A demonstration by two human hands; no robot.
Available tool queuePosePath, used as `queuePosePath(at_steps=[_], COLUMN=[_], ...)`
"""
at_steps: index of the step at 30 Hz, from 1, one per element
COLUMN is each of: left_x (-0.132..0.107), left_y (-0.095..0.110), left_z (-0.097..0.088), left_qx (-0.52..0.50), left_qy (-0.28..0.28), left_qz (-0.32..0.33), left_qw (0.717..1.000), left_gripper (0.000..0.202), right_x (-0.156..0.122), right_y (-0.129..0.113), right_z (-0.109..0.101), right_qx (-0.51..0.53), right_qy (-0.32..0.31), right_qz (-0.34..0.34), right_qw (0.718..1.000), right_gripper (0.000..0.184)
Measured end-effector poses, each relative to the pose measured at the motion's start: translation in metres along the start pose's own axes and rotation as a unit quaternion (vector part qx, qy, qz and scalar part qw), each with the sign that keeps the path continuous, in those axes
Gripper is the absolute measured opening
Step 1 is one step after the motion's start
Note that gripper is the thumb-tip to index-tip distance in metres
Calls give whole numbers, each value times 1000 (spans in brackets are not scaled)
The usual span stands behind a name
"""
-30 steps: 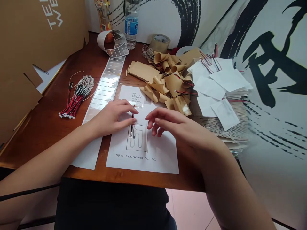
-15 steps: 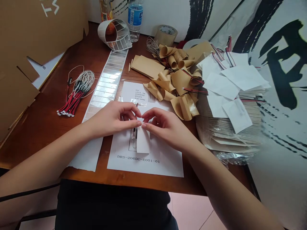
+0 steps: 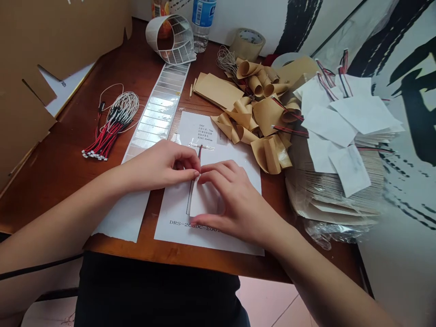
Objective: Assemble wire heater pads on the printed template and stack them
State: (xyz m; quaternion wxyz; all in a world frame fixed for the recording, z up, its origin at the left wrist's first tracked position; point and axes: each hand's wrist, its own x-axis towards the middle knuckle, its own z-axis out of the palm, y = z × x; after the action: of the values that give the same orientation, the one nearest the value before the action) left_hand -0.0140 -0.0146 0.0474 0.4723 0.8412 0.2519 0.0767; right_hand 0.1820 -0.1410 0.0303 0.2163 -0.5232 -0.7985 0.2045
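Note:
A white rectangular sheet piece (image 3: 204, 200) lies on a printed paper sheet (image 3: 170, 213), over its outline drawing. My left hand (image 3: 166, 165) pinches the upper left edge of the white piece between thumb and index finger. Across the piece spreads my right hand (image 3: 235, 200), its fingertips at the upper edge and its thumb apart from them, touching near the lower left corner. A red and black wire (image 3: 200, 150) runs up from beside the fingers to a clear strip (image 3: 201, 146) on the paper. What lies under the white piece is hidden.
Left stand a wire bundle (image 3: 119, 120) and a label strip (image 3: 156, 113) running to its roll (image 3: 170, 38). Curled brown papers (image 3: 255, 113), packing tape (image 3: 247, 44) and a bottle (image 3: 201, 22) are behind. White wired sheets (image 3: 329, 122) top a stack at right. A cardboard box (image 3: 61, 45) borders the left.
My right hand has gone from a pinch at the top of the white piece to a wide spread over it, thumb lowered. The white piece looks wider. The view has shifted slightly.

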Motion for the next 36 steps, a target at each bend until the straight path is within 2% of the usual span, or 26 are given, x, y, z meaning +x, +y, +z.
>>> queuePosePath(at_steps=[6,10,16,22,27,36], left_x=[0,1,1,3,5,8], left_y=[-1,-3,-6,-11,-16,-18], left_z=[1,2,0,0,1,4], left_qx=[-21,-25,-20,-19,-14,-4], left_qy=[0,-10,-18,-31,-33,-23], left_qz=[-15,-20,-9,-13,-8,-18], left_qw=[1000,999,1000,999,999,1000], left_gripper=[9,6,3,7,10,16], right_x=[-10,-12,-12,-12,-11,-14], right_y=[-1,-2,-5,-6,-7,-9], right_z=[12,13,10,7,9,4], right_qx=[-68,-94,-100,-100,-103,-116], right_qy=[25,23,24,36,42,-18], right_qz=[-34,-50,-46,-65,-111,-184], right_qw=[997,994,994,992,988,976], right_gripper=[50,54,45,24,9,33])
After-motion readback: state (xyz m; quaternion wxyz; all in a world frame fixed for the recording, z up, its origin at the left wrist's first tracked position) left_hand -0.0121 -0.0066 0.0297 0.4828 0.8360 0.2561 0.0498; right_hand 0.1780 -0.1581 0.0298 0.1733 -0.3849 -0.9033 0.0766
